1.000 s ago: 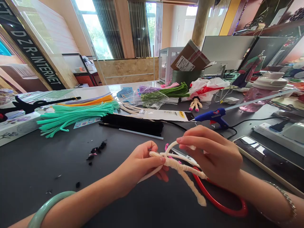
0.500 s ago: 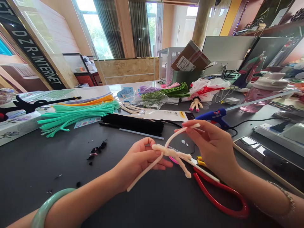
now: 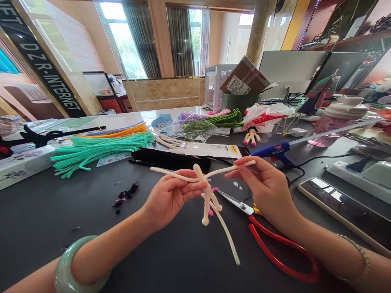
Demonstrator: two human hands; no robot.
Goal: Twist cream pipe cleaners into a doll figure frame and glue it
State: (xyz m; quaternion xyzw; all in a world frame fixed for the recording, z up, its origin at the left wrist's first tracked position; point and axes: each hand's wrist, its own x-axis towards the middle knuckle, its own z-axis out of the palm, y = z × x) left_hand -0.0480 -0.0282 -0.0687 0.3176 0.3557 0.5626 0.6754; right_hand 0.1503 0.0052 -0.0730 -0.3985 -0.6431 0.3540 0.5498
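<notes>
A cream pipe-cleaner figure hangs upright between my hands, with two short legs bent at the ends and a stubby top. A long cream pipe cleaner runs out from it to both sides like arms. My left hand pinches the figure at its middle. At the right, my right hand grips the tip of the right-hand strand between thumb and fingers. Another cream pipe cleaner slants down behind the legs. Red-handled scissors lie on the table below my right hand, partly covered by it.
Behind my hands lie black pipe cleaners, mint-green ones and a blue glue gun. A small finished doll lies farther back. A phone and a power strip are at the right; black scraps lie left.
The figure has turned from lying sideways to hanging legs-down. The left strand end has swung from pointing down to pointing left, and the right strand is straighter.
</notes>
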